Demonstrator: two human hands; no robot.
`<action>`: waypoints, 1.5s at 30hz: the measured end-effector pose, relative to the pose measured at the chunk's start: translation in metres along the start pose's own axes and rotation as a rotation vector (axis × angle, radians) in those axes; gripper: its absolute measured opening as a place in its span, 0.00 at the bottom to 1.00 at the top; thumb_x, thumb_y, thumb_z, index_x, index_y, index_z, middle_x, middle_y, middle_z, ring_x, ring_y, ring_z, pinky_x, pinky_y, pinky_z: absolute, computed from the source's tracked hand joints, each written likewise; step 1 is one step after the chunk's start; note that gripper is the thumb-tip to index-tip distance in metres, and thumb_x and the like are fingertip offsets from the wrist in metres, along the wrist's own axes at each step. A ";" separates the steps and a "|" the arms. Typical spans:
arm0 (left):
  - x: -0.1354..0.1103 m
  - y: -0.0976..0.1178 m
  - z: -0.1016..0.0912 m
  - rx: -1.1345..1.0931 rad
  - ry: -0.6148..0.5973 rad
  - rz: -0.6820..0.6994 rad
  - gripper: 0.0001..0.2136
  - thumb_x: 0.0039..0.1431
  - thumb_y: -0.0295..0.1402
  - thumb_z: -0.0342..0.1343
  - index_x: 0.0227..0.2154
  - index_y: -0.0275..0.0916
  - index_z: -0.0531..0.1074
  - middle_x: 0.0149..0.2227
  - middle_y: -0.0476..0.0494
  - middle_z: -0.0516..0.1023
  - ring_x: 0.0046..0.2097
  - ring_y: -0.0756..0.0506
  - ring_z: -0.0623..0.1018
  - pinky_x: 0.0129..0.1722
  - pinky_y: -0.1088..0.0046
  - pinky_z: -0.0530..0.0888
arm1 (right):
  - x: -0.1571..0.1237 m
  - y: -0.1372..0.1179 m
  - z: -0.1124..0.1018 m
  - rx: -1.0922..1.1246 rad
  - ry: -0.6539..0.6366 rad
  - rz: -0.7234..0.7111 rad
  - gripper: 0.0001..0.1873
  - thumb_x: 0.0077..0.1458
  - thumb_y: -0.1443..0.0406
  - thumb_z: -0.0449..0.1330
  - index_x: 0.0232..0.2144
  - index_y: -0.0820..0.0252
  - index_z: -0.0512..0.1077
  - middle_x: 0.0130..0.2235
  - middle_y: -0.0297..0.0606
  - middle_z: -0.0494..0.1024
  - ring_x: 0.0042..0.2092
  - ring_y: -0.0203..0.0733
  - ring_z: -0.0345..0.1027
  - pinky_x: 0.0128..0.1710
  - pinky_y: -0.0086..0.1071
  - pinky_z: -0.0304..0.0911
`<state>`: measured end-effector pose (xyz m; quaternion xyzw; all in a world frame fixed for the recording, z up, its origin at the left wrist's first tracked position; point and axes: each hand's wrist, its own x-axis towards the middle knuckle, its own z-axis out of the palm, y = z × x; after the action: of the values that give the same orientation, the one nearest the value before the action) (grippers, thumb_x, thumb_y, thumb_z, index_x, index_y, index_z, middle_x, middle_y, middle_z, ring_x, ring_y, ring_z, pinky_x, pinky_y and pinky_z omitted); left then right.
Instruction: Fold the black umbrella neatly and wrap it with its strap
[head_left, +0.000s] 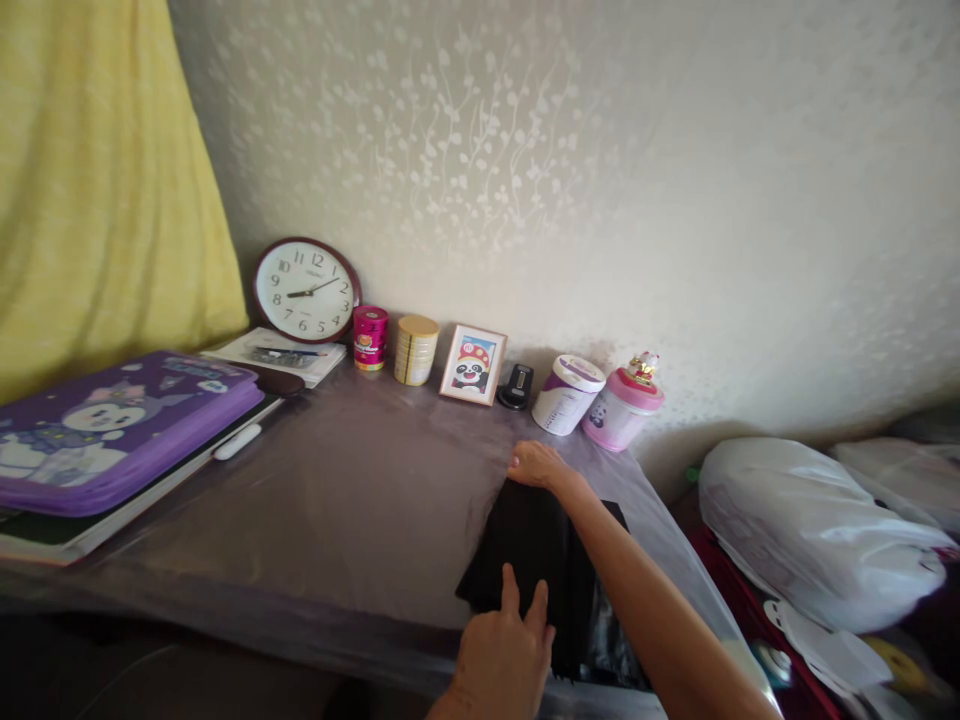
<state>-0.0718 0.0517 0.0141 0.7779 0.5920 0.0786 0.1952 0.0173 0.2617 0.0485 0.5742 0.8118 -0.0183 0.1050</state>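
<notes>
A black folded cloth or bag lies on the purple-grey covered table near its front right. My left hand rests on the near edge of the black piece, fingers stretched flat on it. My right hand reaches over it and presses on its far edge, fingers curled down; whether they pinch the fabric is not clear.
Along the wall stand a round clock, a pink tin, a yellow tin, a framed panda picture, a white-purple canister and a pink jar. A purple case lies left. White plastic bags sit right.
</notes>
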 end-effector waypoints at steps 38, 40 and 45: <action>0.003 0.000 0.010 -0.001 0.023 -0.009 0.21 0.61 0.35 0.46 0.58 0.49 0.58 0.60 0.29 0.58 0.34 0.39 0.80 0.31 0.63 0.75 | 0.017 0.012 0.015 0.672 -0.022 0.229 0.14 0.42 0.64 0.57 0.11 0.60 0.62 0.12 0.27 0.55 0.17 0.30 0.51 0.15 0.25 0.45; 0.001 0.000 0.005 -0.012 0.007 0.001 0.21 0.61 0.34 0.45 0.58 0.48 0.58 0.60 0.28 0.58 0.35 0.39 0.80 0.32 0.63 0.75 | 0.015 0.013 0.014 0.718 -0.041 0.233 0.13 0.43 0.63 0.58 0.12 0.61 0.63 0.12 0.28 0.57 0.17 0.30 0.53 0.14 0.25 0.46; 0.008 -0.015 -0.004 -0.145 0.160 0.054 0.18 0.60 0.33 0.44 0.53 0.46 0.66 0.51 0.33 0.71 0.36 0.39 0.79 0.34 0.64 0.73 | 0.011 0.017 0.011 0.808 -0.076 0.215 0.11 0.44 0.61 0.58 0.17 0.63 0.70 0.15 0.29 0.64 0.18 0.30 0.57 0.16 0.24 0.50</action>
<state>-0.0839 0.0638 0.0111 0.7687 0.5774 0.1883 0.2007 0.0308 0.2761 0.0375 0.6495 0.6704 -0.3454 -0.0973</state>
